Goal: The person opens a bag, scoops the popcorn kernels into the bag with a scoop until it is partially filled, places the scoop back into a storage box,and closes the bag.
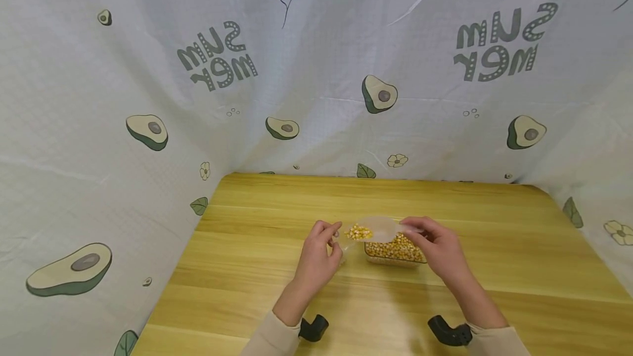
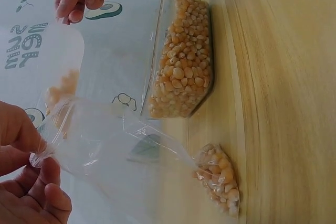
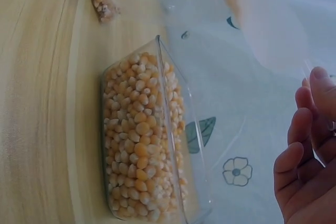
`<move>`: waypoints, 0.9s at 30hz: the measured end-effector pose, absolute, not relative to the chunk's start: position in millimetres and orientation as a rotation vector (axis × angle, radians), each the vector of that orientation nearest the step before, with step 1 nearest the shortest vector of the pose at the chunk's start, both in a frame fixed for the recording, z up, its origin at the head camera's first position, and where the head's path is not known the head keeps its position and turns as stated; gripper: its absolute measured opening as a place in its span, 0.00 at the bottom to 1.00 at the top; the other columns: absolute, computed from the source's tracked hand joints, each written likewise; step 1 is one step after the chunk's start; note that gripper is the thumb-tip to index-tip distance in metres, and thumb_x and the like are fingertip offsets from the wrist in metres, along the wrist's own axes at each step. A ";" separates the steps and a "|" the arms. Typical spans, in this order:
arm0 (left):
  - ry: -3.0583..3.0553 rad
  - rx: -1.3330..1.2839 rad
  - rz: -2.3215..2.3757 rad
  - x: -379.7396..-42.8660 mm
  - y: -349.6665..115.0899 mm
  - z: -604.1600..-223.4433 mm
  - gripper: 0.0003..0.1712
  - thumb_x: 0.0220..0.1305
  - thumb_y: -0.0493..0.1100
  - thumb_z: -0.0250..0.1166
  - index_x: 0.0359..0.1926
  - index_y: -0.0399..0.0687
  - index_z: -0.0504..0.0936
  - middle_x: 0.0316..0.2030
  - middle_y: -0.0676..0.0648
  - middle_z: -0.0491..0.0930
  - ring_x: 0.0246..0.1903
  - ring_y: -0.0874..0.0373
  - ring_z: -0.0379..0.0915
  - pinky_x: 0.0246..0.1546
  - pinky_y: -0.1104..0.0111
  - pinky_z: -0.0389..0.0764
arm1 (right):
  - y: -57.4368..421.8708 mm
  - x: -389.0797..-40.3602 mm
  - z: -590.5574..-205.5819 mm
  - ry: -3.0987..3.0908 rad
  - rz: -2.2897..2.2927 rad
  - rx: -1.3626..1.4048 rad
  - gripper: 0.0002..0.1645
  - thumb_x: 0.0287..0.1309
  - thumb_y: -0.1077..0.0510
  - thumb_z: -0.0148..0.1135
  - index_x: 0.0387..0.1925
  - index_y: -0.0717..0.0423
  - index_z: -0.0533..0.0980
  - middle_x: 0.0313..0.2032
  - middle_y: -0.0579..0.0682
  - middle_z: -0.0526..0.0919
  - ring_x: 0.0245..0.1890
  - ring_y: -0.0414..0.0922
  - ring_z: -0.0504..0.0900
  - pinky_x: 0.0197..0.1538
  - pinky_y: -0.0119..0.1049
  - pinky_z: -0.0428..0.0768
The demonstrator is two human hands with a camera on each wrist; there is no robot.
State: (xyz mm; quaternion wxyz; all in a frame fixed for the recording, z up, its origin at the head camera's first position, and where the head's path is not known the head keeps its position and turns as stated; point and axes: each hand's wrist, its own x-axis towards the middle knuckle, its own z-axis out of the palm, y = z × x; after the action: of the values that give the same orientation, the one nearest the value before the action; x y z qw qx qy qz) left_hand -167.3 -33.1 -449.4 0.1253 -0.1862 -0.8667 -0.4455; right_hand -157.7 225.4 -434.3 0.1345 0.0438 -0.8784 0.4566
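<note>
Left hand [image 1: 316,254] pinched plastic bag [image 2: 89,140]; right hand [image 1: 440,246] pinched scoop [image 1: 386,228] at bag's two o'clock; likely bagging corn kernels [image 1: 358,232]; tipping seemed needed next.

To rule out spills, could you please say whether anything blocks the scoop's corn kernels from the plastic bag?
Nothing visible does; the scoop holds the corn kernels at the mouth of the plastic bag.

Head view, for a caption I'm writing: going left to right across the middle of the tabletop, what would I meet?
Left hand → clear plastic bag → container of corn kernels → right hand.
</note>
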 end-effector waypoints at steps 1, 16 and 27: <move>-2.521 -0.545 -1.294 -167.3 -32.7 -449.6 0.24 0.60 0.27 0.60 0.58 0.37 0.81 0.39 0.48 0.75 0.34 0.63 0.68 0.33 0.77 0.74 | 224.8 -157.7 -433.9 -2.546 1.300 0.142 0.11 0.66 0.56 0.63 0.47 0.53 0.84 0.33 0.37 0.80 0.28 0.33 0.74 0.31 0.29 0.76; -2.513 -0.567 -1.298 -167.0 -33.1 -451.1 0.24 0.59 0.26 0.60 0.57 0.36 0.82 0.39 0.47 0.76 0.34 0.63 0.70 0.34 0.74 0.77 | 210.8 -162.8 -422.7 -2.445 0.931 0.490 0.13 0.53 0.68 0.70 0.41 0.54 0.84 0.30 0.42 0.81 0.23 0.30 0.67 0.25 0.26 0.71; -2.476 -0.601 -1.295 -166.4 -33.8 -451.4 0.24 0.60 0.25 0.58 0.56 0.41 0.84 0.39 0.46 0.75 0.32 0.59 0.69 0.30 0.76 0.71 | 204.8 -162.1 -413.5 -2.409 0.822 0.548 0.15 0.50 0.67 0.72 0.40 0.52 0.83 0.30 0.39 0.78 0.22 0.28 0.63 0.24 0.24 0.67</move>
State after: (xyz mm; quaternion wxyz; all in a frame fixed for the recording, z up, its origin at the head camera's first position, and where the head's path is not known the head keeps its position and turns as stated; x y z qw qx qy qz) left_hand -166.4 -33.8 -451.4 0.1413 -0.2081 -0.8577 -0.4485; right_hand -162.1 204.8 -413.5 0.2659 0.2031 -0.8919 0.3042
